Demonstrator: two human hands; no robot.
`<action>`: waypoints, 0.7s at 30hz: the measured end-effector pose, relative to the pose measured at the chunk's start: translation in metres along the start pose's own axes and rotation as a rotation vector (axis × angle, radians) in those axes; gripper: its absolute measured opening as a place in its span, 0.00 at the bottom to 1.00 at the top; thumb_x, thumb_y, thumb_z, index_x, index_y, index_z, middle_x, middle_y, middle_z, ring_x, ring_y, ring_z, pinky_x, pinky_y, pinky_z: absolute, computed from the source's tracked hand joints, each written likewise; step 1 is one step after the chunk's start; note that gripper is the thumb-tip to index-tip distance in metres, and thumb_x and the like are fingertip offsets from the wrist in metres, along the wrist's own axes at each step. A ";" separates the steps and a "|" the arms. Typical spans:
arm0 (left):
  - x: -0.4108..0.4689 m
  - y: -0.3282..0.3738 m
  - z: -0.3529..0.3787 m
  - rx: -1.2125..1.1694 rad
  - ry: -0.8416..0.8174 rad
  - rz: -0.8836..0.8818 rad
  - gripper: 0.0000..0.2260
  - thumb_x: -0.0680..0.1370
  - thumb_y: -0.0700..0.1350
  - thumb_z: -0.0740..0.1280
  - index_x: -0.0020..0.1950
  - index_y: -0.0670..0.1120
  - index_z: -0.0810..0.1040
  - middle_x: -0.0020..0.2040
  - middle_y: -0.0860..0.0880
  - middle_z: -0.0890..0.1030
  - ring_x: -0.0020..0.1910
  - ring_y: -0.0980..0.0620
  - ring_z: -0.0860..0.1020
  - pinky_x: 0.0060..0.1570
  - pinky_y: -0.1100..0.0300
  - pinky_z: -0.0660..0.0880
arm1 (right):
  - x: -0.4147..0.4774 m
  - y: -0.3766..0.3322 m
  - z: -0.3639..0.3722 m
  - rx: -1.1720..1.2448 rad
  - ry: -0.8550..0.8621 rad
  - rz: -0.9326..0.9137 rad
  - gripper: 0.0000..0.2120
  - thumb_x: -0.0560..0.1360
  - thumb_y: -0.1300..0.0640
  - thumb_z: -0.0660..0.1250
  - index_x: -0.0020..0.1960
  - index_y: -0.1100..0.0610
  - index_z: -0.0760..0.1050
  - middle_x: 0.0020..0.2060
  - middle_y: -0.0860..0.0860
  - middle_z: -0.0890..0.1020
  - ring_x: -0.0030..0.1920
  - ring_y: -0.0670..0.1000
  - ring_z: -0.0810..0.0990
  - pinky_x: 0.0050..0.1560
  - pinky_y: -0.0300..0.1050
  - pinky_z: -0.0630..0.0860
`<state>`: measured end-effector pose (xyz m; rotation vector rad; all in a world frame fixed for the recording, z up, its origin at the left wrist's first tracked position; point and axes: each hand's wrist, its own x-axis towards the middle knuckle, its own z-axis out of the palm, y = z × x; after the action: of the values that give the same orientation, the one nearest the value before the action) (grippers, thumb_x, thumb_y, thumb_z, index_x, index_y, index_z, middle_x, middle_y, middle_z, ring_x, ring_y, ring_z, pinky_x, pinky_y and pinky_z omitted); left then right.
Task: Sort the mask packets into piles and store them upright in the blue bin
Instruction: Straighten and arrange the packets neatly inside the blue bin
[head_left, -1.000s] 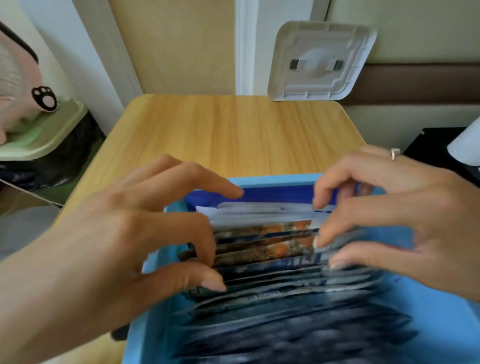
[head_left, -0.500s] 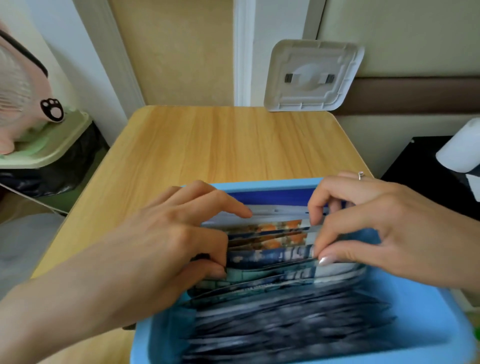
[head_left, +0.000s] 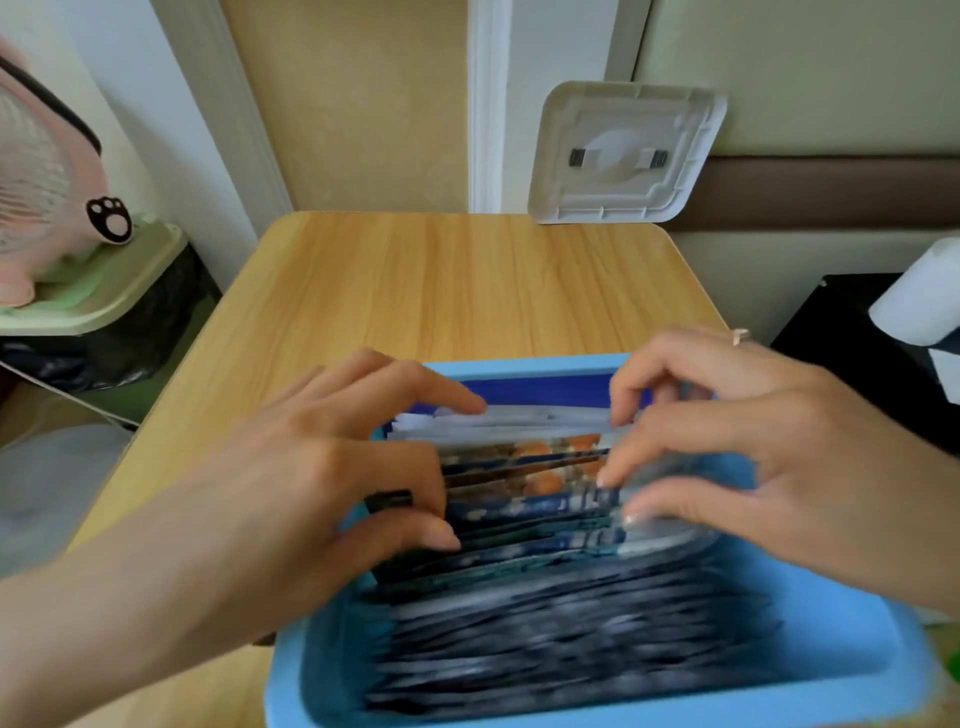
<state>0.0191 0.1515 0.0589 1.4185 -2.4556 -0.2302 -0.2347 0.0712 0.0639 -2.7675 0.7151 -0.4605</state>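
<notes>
The mask packets (head_left: 530, 519) stand on edge in a tight row inside the blue bin (head_left: 841, 639), thin flat sachets with glossy foil faces. Those nearest the far wall are white, next come a few with orange print, then dark blue ones; the closest packets are blurred into dark streaks. The bin is smooth plastic, rectangular with rounded corners and a thick pale-blue rim, darker blue on its far inner wall.

The left hand (head_left: 311, 478) reaches in from the left with bent fingers, the tips hooked onto the packets' upper edges and wedged between them; its thumb is hidden. The right hand (head_left: 753, 447), wearing a ring (head_left: 740, 335), curls its fingertips over the right ends of the same packets, so both hands grip the row from either side.

The bin sits on a wood-grain table (head_left: 441, 280) with rounded corners. A white moulded plastic lid (head_left: 623, 156) leans against the wall behind it. A pink ribbed fan (head_left: 41, 192) stands off to the left.
</notes>
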 end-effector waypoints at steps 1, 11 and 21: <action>-0.001 0.000 -0.001 -0.015 0.018 -0.017 0.11 0.73 0.64 0.61 0.38 0.58 0.74 0.63 0.60 0.72 0.58 0.57 0.71 0.47 0.63 0.70 | -0.002 -0.001 -0.003 0.007 0.017 -0.008 0.06 0.69 0.44 0.67 0.38 0.45 0.80 0.42 0.43 0.74 0.42 0.48 0.73 0.43 0.42 0.69; -0.001 0.007 0.008 0.001 -0.001 0.046 0.09 0.73 0.58 0.63 0.37 0.56 0.68 0.62 0.61 0.71 0.60 0.58 0.71 0.54 0.63 0.66 | -0.008 -0.004 0.004 0.224 -0.092 0.056 0.08 0.71 0.42 0.64 0.39 0.44 0.79 0.42 0.39 0.73 0.42 0.45 0.76 0.41 0.41 0.72; 0.007 0.005 0.008 0.051 -0.107 0.125 0.10 0.72 0.53 0.64 0.33 0.53 0.68 0.61 0.61 0.69 0.57 0.60 0.67 0.54 0.63 0.63 | 0.007 -0.002 -0.002 0.327 -0.257 0.121 0.03 0.67 0.46 0.72 0.38 0.44 0.82 0.40 0.44 0.76 0.43 0.48 0.76 0.43 0.36 0.70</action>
<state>0.0089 0.1481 0.0545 1.2977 -2.6434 -0.2231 -0.2288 0.0691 0.0676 -2.4036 0.6718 -0.1729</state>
